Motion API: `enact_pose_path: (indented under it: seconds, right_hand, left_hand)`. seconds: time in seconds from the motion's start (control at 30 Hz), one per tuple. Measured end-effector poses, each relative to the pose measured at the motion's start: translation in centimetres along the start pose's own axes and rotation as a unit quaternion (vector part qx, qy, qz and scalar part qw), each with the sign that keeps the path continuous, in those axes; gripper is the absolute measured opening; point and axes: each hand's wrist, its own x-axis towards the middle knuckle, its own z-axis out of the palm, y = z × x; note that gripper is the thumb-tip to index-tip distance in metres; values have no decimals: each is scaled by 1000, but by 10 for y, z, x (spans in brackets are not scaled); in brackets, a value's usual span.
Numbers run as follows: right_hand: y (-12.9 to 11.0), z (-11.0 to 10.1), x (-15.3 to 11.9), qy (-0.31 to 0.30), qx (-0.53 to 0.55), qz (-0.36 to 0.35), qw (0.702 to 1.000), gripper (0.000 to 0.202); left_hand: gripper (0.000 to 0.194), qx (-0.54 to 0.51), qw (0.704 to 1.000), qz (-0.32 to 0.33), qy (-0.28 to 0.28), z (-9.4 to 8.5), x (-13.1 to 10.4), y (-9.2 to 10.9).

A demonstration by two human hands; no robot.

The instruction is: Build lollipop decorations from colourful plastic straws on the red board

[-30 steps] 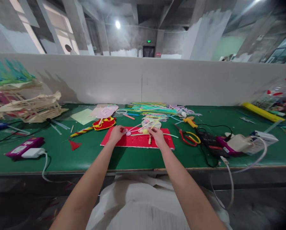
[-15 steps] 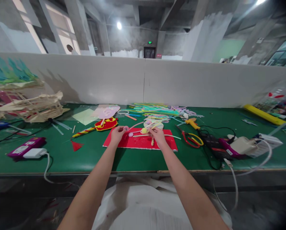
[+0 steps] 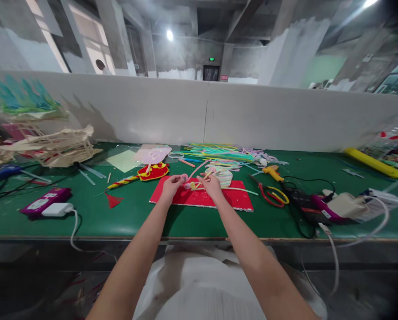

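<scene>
Over the left part of a red board (image 3: 232,201), my left hand (image 3: 172,186) pinches a small pink coil (image 3: 184,178) from which a pink strip rises to the right. My right hand (image 3: 211,184) is closed near the middle of the board, its fingertips at a thin pale yellow strip. Between the hands lies a small yellow piece (image 3: 192,186) beside a pinkish one. A pale green strip (image 3: 242,190) runs out to the right from under my right hand. Behind that hand is a round striped piece (image 3: 223,177).
Scissors (image 3: 274,195), a yellow glue gun (image 3: 272,172) and a power strip (image 3: 300,206) lie to the right. Coloured strips (image 3: 222,152) are piled behind the board. A red-and-yellow ornament (image 3: 154,171) and a purple device (image 3: 47,202) are on the left.
The view has shifted slightly, moving the table items rightward in the picture. My right hand has moved left over the board, closer to my left hand, which still holds the pink coil.
</scene>
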Motion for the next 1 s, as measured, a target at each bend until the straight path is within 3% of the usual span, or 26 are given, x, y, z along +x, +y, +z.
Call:
enact_pose_path:
  seconds: [0.13,0.27,0.33,0.43,0.57,0.73,1.0]
  right_hand:
    - [-7,4,-11,149,13,-44,988,65]
    - [-19,-18,-17,261,13,-79,962,58]
    - [-23,-26,-20,231,-7,-107,967,42]
    - [-26,-22,-26,79,-13,-127,989,27]
    - [-18,3,-31,-12,59,-35,998,29]
    - [-5,19,-28,-30,151,39,987,35]
    - [1,9,-21,-26,162,54,985,33]
  left_hand:
    - [37,5,1000,-11,-11,2,-4,4]
    - [37,9,1000,-11,-12,2,-3,3]
    - [37,19,1000,-10,-16,2,-1,2]
    - [38,31,999,-13,-26,2,-1,2]
    - [39,27,998,5,-56,3,-3,5]
    - [36,19,994,15,-108,6,-5,7]
    - [34,52,991,29,-124,7,-7,9]
